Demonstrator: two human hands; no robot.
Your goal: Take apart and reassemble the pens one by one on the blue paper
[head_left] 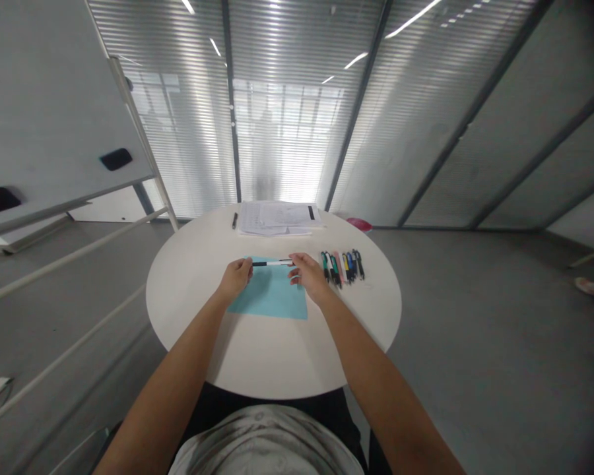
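Observation:
A black and white pen (pixel 272 263) is held level between both hands, just above a light blue sheet (pixel 273 299) on the round white table (pixel 202 290). My left hand (pixel 236 277) pinches the pen's left, black end. My right hand (pixel 307 273) pinches its right end. To the right of my right hand, a row of several coloured pens (pixel 342 266) lies on the table.
A stack of white papers (pixel 277 218) lies at the table's far edge with a dark pen (pixel 234 220) beside it. A whiteboard on a stand (pixel 54 132) is at the left. Glass walls with blinds stand behind. Something pink (pixel 360 224) sits on the floor beyond the table.

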